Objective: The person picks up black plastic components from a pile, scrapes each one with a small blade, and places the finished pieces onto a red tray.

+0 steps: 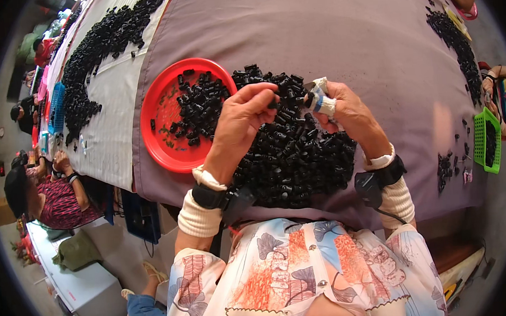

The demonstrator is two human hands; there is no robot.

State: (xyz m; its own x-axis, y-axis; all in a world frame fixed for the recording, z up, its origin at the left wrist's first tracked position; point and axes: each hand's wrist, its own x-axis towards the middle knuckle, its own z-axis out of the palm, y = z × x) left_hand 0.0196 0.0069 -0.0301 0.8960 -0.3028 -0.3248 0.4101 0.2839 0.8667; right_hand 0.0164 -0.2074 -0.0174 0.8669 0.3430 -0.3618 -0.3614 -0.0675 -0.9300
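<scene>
My left hand (240,117) is closed in a pinch over the right rim of a red plastic tray. A small black plastic piece (272,104) shows at its fingertips. My right hand (349,108) faces it across a short gap, with white and blue wrapping (323,98) round its fingers. Its fingers are closed, and something small and dark pokes out toward the left hand; I cannot make out its kind. Beneath both hands spreads a heap of small black plastic pieces (294,161). More such pieces and some small scraps lie in the red tray (158,146).
A purplish-grey cloth (372,29) covers the table. Other heaps of black pieces lie at far left (107,39) and far right (454,41). A green basket (480,144) stands at the right edge, a blue basket (57,106) at the left. Other people sit around both sides.
</scene>
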